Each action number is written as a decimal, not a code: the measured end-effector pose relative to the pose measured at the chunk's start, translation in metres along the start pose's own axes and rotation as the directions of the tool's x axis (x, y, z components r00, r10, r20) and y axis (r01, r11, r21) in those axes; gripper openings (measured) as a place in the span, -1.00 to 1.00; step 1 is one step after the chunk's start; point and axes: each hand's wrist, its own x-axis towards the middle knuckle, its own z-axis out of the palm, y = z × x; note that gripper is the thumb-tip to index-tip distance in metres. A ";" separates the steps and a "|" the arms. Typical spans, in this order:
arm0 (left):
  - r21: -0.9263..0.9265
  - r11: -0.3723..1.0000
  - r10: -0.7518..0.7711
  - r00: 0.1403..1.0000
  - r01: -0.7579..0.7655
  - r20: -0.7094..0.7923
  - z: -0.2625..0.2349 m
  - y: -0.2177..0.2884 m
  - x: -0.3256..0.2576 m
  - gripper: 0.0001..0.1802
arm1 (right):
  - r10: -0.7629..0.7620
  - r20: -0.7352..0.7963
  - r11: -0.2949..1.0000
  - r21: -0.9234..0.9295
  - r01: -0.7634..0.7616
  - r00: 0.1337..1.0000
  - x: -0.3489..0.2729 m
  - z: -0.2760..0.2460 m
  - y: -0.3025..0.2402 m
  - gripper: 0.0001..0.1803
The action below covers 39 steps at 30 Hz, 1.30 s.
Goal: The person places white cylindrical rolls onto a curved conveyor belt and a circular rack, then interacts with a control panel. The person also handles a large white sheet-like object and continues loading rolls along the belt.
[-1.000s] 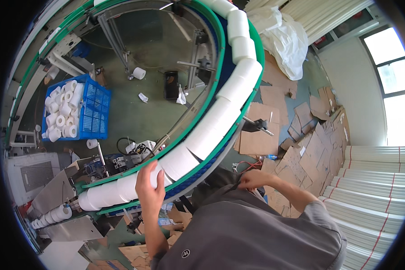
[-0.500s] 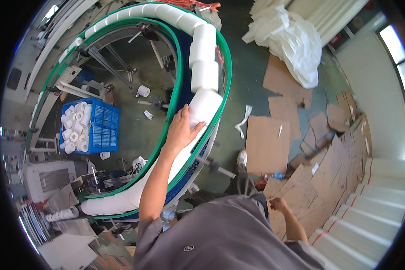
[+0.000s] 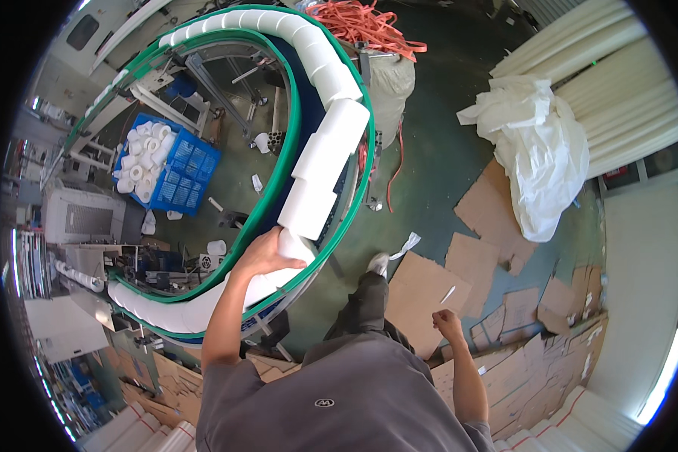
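Observation:
Along a curved conveyor with green guide rails runs a line of white paper rolls, lying on their sides end to end. At the near stretch my left hand is on one paper roll, fingers over its far side and thumb across its near end. More rolls continue left under and beyond my forearm. My right hand hangs at my right side over cardboard, fingers curled in, with nothing visible in it.
Inside the curve stands a blue crate of small white rolls. Orange strapping tops a pale sack beyond the belt. Cardboard sheets cover floor at right, near crumpled white sheeting. My shoe is beside the conveyor.
My view has shifted, and I have stepped along the conveyor. My left hand has moved from the top of one roll nearer along the line, now gripping a roll. My right hand still hangs down.

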 end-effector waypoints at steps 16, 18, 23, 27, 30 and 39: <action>-0.189 0.963 -0.244 0.924 0.193 -0.295 -0.056 0.113 0.245 0.21 | 0.257 0.447 0.965 -0.163 -0.204 0.857 0.279 -0.250 -0.090 -0.74; -0.211 0.954 -0.266 0.924 0.212 -0.276 -0.062 0.118 0.247 0.17 | 0.294 0.468 0.950 -0.240 -0.200 0.833 0.317 -0.266 -0.117 -0.75; -0.210 0.950 -0.287 0.910 0.231 -0.300 -0.061 0.123 0.255 0.08 | 0.348 0.677 0.929 -0.156 -0.336 0.649 0.450 -0.297 -0.203 -0.78; -0.215 0.945 -0.305 0.900 0.246 -0.311 -0.064 0.133 0.246 0.00 | -0.084 0.609 0.965 -0.147 0.216 0.789 0.497 -0.253 -0.322 -0.81; -0.191 0.935 -0.354 0.842 0.300 -0.407 -0.047 0.129 0.235 -0.03 | -0.184 0.637 0.855 -0.273 0.442 0.749 0.436 -0.197 -0.414 -0.82; -0.533 0.750 -0.318 0.494 -0.392 -0.810 0.063 0.181 -0.001 -0.78 | 0.067 0.986 0.314 -0.166 0.935 0.153 0.150 -0.039 -0.441 -0.71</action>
